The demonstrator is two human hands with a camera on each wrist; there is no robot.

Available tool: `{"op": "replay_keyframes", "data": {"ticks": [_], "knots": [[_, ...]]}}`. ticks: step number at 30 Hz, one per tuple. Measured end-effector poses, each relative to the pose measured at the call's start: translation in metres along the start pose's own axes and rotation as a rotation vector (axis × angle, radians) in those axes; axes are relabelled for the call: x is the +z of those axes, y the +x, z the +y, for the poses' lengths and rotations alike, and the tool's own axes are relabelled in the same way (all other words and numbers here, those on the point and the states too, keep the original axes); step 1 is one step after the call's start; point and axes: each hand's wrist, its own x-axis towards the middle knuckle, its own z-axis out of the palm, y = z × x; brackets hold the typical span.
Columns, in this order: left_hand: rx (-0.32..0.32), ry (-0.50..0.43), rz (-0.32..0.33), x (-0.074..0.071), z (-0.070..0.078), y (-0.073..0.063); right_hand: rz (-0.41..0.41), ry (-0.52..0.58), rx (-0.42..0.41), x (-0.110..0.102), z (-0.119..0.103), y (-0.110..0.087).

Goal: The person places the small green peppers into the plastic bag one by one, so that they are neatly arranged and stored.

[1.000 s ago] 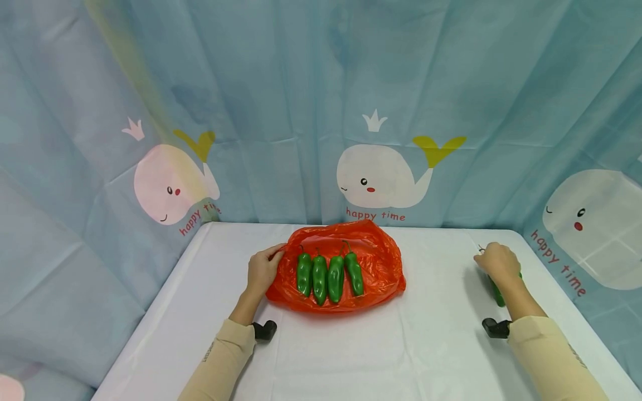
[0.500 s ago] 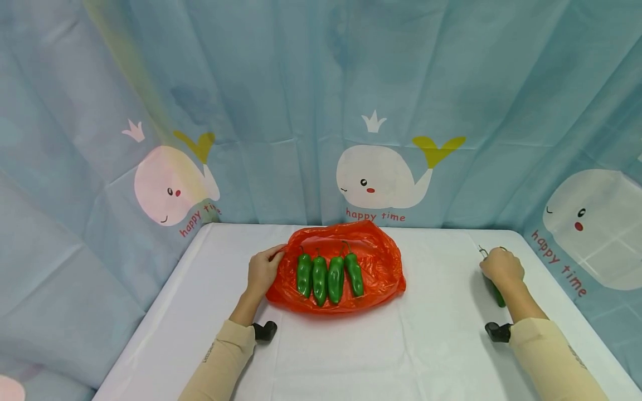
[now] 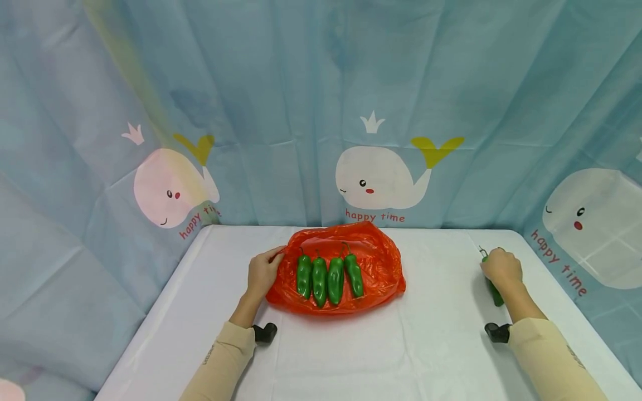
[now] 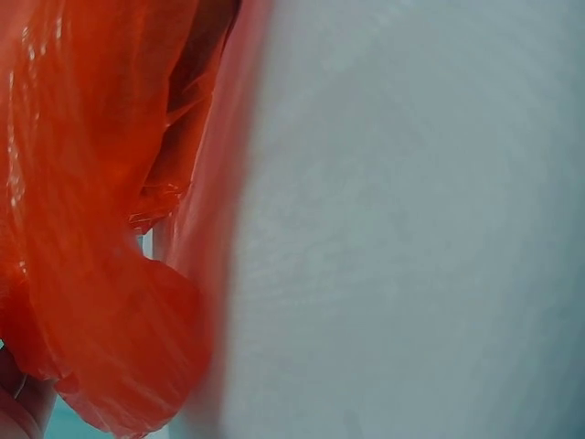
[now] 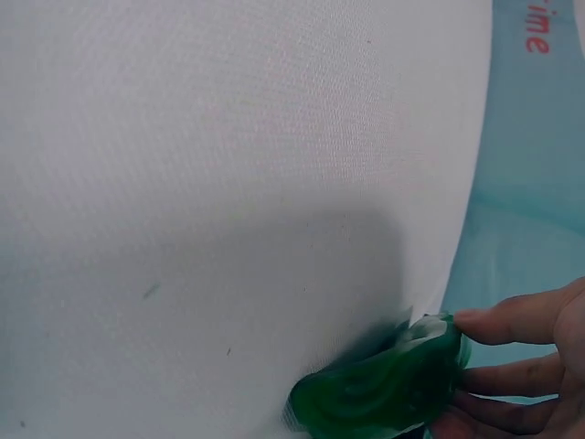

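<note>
My left hand (image 3: 262, 272) pinches the left rim of a red plastic bag (image 3: 383, 278), which lies spread wide on the table. Several green peppers (image 3: 319, 280) rest side by side in the bag, stems pointing away from me. In the left wrist view, the thin red plastic (image 4: 101, 229) fills the left side, with a bit of the hand at the lower corner. Over at the right, my right hand (image 3: 504, 268) grips a green pepper (image 5: 379, 389) between thumb and fingers. Thin stems (image 3: 483, 252) poke out past that hand; whether they belong to one pepper or more, I cannot tell.
A white cloth (image 3: 341, 356) covers the table. Behind it and at both sides hangs a blue curtain (image 3: 281, 111) printed with whales. A black wrist camera (image 3: 264, 332) sticks out from the left sleeve, and another black camera (image 3: 497, 332) from the right one.
My right hand has shifted slightly towards me and to the right, then stayed almost in place, with a green pepper under it. The left hand and the bag look the same.
</note>
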Motion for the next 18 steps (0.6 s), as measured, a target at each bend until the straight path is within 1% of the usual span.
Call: {"op": "replay_keyframes", "data": {"ticks": [6, 11, 14, 18], "knots": [[-0.009, -0.009, -0.011, -0.0005, 0.0003, -0.0001, 0.001, 0.017, 0.008, 0.0005, -0.0015, -0.0003], [-0.004, 0.001, 0.000, 0.0002, -0.0006, 0.0017, 0.004, 0.041, 0.006, -0.0009, -0.0043, -0.0007], [-0.005, 0.006, 0.002, 0.0004, -0.0005, 0.0021, 0.004, 0.045, 0.022, -0.0009, -0.0054, -0.0013], [-0.015, 0.005, -0.014, 0.0005, -0.0007, 0.0008, 0.003, 0.041, 0.041, -0.0001, -0.0058, -0.0023]]}}
